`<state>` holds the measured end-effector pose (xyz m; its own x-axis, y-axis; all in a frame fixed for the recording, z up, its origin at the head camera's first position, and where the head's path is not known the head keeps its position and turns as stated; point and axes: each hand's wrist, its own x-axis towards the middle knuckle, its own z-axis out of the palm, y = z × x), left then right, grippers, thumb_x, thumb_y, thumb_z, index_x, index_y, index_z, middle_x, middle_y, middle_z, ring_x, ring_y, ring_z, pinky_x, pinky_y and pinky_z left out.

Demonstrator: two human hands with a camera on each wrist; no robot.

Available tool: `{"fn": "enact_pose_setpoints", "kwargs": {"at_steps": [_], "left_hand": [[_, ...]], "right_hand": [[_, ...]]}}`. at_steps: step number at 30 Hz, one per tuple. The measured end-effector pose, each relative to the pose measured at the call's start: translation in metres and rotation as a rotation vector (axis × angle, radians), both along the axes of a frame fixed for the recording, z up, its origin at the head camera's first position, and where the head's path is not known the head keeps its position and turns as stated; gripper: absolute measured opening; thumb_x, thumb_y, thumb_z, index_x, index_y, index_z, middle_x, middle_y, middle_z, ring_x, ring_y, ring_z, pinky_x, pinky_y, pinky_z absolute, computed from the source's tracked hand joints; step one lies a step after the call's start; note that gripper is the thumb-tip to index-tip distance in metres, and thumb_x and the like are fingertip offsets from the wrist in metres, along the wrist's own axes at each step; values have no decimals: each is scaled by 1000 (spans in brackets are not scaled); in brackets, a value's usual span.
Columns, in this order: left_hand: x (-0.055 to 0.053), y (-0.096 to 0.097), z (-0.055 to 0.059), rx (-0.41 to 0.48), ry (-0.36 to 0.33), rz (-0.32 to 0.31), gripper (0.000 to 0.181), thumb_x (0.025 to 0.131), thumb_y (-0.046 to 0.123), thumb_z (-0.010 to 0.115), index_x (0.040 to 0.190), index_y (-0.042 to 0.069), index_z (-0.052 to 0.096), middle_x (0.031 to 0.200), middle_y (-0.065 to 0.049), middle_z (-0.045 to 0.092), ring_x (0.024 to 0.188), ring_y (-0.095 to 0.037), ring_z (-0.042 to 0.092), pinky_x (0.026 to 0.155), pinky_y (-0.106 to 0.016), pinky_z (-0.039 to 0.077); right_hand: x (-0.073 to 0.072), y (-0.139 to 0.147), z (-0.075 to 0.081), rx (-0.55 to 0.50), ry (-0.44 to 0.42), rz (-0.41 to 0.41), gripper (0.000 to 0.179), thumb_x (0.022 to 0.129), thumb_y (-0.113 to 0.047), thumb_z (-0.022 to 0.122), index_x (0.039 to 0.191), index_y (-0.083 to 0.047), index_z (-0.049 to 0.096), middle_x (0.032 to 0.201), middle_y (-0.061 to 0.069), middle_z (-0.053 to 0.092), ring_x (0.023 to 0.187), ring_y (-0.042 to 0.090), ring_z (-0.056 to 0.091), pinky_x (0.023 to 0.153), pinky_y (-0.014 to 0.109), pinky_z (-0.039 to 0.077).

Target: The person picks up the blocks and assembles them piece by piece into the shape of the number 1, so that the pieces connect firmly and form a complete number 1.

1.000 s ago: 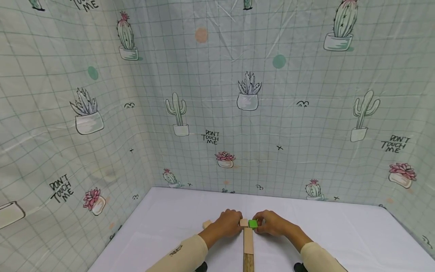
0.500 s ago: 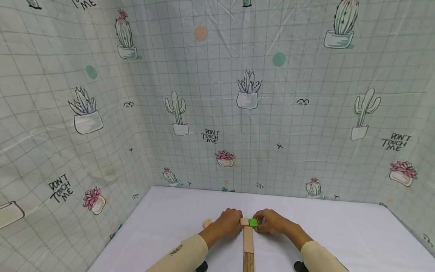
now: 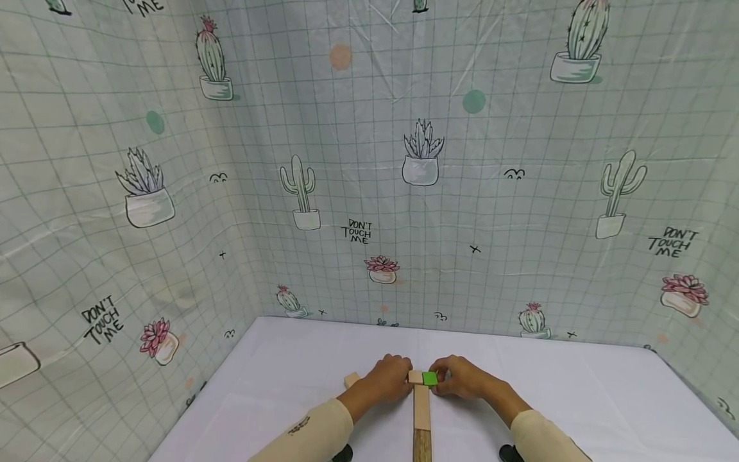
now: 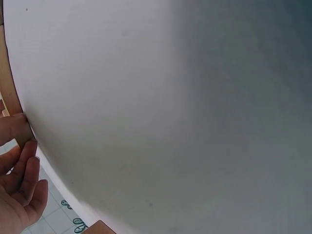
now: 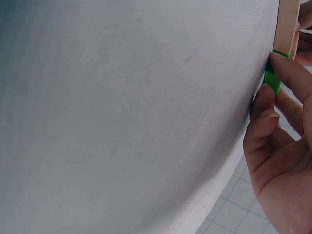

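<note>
A pale wooden block and a green block sit side by side at the far end of a row of wooden pieces. My left hand pinches the pale block from its left side. From the other side, my right hand holds the green block between thumb and fingers; the right wrist view shows this green block against the end of the wood. A light plank and a darker wooden plank run from the blocks toward me. In the left wrist view, the fingers partly hide the pale block.
Another pale wooden block lies left of my left hand, partly behind the forearm. A white cloth covers the table. Behind it hangs a cactus-print curtain. Two dark round objects show at the bottom edge, one the left round object.
</note>
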<state>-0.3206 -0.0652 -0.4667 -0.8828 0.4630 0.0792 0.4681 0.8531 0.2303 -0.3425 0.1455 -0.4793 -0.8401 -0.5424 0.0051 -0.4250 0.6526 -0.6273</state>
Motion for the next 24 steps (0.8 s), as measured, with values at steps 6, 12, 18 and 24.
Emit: {"fn": "enact_pose_setpoints", "kwargs": {"at_steps": [6, 12, 18, 24], "left_hand": [[-2, 0, -2, 9, -12, 5, 19, 90, 17, 75, 104, 6, 71, 88, -2, 68, 81, -14, 58, 72, -28, 50], [-1, 0, -2, 19, -25, 13, 19, 90, 17, 75, 105, 5, 71, 87, -2, 67, 81, -13, 57, 72, -27, 50], [1, -2, -1, 41, -12, -11, 17, 91, 18, 75, 103, 6, 70, 82, 1, 63, 76, -10, 52, 66, -24, 46], [4, -3, 0, 56, -13, -13, 19, 91, 18, 75, 104, 6, 69, 82, 2, 61, 75, -10, 50, 65, -24, 44]], "right_hand": [[1, -1, 0, 10, -10, -15, 26, 84, -11, 80, 107, -5, 71, 83, -2, 59, 80, 14, 52, 68, 27, 44], [1, -1, 0, 3, -7, -9, 26, 83, -11, 80, 107, -4, 71, 83, -2, 59, 80, 15, 52, 68, 26, 44], [1, -1, 0, 7, 7, -12, 27, 83, -11, 81, 107, -4, 71, 82, -1, 60, 80, 16, 52, 69, 29, 43], [1, -3, 0, 31, 3, -31, 26, 82, -12, 80, 106, -5, 72, 82, -3, 60, 79, 13, 52, 69, 28, 44]]}}
